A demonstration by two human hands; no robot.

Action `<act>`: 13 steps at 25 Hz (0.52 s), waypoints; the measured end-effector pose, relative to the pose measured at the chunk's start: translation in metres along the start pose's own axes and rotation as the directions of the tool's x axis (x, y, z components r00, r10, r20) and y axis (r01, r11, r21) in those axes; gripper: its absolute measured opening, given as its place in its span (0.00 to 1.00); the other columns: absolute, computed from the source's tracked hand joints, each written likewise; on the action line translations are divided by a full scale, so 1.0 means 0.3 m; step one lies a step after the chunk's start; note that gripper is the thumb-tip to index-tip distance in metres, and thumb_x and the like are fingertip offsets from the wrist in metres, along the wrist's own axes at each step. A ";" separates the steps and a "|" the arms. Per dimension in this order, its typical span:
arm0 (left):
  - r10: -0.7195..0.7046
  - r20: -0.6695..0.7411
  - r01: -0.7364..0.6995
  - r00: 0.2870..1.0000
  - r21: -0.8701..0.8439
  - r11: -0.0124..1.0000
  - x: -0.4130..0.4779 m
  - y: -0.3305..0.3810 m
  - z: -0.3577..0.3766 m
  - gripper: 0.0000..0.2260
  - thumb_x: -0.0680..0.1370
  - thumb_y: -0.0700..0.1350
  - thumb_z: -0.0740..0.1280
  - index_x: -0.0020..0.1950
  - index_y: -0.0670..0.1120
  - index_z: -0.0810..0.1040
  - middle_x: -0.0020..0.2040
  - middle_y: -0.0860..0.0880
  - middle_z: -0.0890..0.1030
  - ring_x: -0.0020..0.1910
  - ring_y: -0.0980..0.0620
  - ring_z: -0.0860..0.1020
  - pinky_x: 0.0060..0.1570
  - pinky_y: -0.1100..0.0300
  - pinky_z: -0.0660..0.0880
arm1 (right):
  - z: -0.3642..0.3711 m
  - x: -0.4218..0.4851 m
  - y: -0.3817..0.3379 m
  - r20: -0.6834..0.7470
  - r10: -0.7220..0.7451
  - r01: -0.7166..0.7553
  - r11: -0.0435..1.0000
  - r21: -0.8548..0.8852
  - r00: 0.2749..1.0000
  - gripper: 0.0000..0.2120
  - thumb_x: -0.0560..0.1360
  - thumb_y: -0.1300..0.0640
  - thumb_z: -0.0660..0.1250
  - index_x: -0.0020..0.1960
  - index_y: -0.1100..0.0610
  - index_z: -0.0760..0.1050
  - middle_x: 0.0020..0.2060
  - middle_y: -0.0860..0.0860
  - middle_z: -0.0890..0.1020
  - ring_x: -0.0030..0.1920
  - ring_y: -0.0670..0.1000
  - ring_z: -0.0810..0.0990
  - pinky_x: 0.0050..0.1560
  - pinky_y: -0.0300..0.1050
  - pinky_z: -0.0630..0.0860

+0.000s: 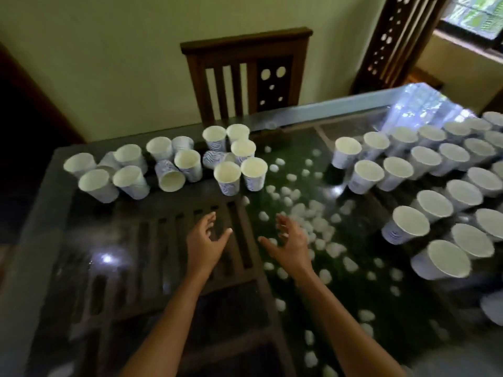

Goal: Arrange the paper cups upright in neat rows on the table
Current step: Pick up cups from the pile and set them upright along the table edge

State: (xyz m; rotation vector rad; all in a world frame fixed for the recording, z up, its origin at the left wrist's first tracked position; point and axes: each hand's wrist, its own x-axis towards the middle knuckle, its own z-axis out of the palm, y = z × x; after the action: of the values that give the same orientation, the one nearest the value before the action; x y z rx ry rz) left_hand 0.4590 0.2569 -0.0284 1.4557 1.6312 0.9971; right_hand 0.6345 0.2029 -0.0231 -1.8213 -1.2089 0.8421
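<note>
Hovers with left hand (208, 242) and right hand (290, 247) spread wide, empty. Risks toppling crowded cups (228, 176) through careless brushing.

Home dining room: glass-topped table (340, 112), carved wooden chair (246, 74) against plain painted wall (109, 50), wooden window (473, 20) frame at upper right, greenery outside.

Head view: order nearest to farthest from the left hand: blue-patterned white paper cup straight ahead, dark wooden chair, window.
1. Blue-patterned white paper cup, just ahead of the left hand.
2. Dark wooden chair, centre back.
3. Window, upper right.
</note>
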 end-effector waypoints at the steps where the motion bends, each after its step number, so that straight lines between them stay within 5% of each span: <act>1: -0.003 -0.021 0.003 1.000 0.001 1.000 0.037 -0.001 -0.015 0.25 0.69 0.40 0.74 0.64 0.39 0.72 0.62 0.43 0.77 0.60 0.48 0.75 0.57 0.59 0.71 | 0.032 0.047 -0.021 0.009 -0.002 0.002 1.000 -0.006 1.000 0.31 0.69 0.51 0.74 0.68 0.51 0.65 0.63 0.48 0.71 0.61 0.46 0.71 0.60 0.40 0.71; 6: 0.003 -0.036 -0.002 0.999 0.012 1.000 0.234 -0.016 0.020 0.31 0.67 0.44 0.76 0.67 0.40 0.69 0.64 0.42 0.74 0.63 0.47 0.73 0.61 0.56 0.70 | 0.102 0.289 -0.063 -0.028 -0.008 0.008 1.000 0.012 1.000 0.34 0.67 0.52 0.75 0.68 0.54 0.65 0.64 0.51 0.72 0.60 0.45 0.71 0.60 0.42 0.71; 9: 0.045 -0.061 -0.042 0.997 0.049 0.998 0.335 -0.026 0.078 0.35 0.64 0.45 0.78 0.68 0.39 0.68 0.65 0.40 0.73 0.65 0.45 0.71 0.65 0.51 0.68 | 0.138 0.434 -0.047 -0.064 0.023 -0.024 1.000 -0.003 0.998 0.41 0.64 0.50 0.77 0.71 0.55 0.61 0.68 0.52 0.69 0.65 0.51 0.70 0.65 0.52 0.71; 11: 0.079 -0.069 -0.076 0.994 0.046 0.996 0.389 -0.030 0.115 0.37 0.63 0.44 0.79 0.68 0.39 0.68 0.66 0.42 0.73 0.66 0.48 0.70 0.65 0.59 0.66 | 0.167 0.516 -0.031 -0.057 0.019 -0.019 1.000 0.001 0.998 0.44 0.62 0.49 0.79 0.72 0.53 0.60 0.68 0.51 0.69 0.66 0.51 0.69 0.65 0.53 0.70; 13: 0.105 -0.079 -0.104 0.991 0.020 0.994 0.432 -0.037 0.152 0.37 0.61 0.43 0.80 0.66 0.40 0.69 0.64 0.43 0.74 0.63 0.52 0.71 0.60 0.68 0.64 | 0.190 0.572 -0.019 -0.059 -0.006 0.008 0.999 0.035 0.998 0.45 0.60 0.51 0.80 0.71 0.52 0.62 0.66 0.48 0.71 0.65 0.48 0.69 0.65 0.41 0.69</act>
State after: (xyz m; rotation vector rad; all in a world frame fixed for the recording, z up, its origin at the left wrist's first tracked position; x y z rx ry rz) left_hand 0.4817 0.3890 -0.0609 1.5434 1.6366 1.1156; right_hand 0.6403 0.3792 -0.0634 -1.8008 -1.1559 0.7960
